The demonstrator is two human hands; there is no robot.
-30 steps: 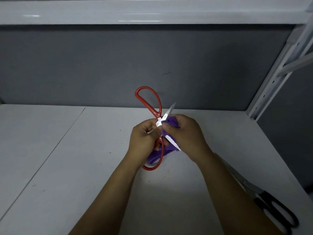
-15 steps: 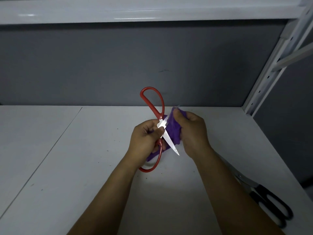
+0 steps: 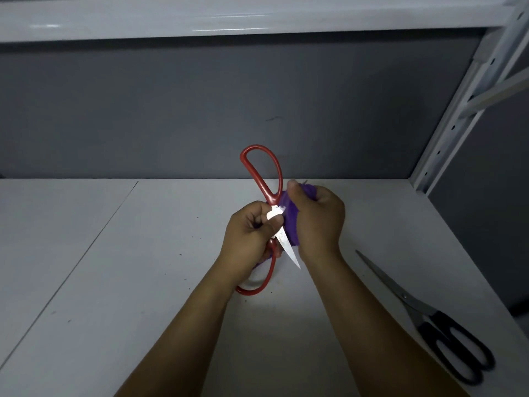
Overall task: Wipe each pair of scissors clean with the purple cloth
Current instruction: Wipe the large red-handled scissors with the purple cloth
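Red scissors + purple cloth held mid-frame over white shelf.
Shelf fills lower frame. Black scissors lie flat, blades closed, lower right, apart from hands. Red pair spread open at centre. L hand fingers curled round pivot, thumb on blade. R hand just right, fingers curled round bunched cloth, which touches scissors.

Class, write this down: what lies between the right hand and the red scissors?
In the head view, the cloth lies between them. The right hand grips it, bunched against the red scissors.
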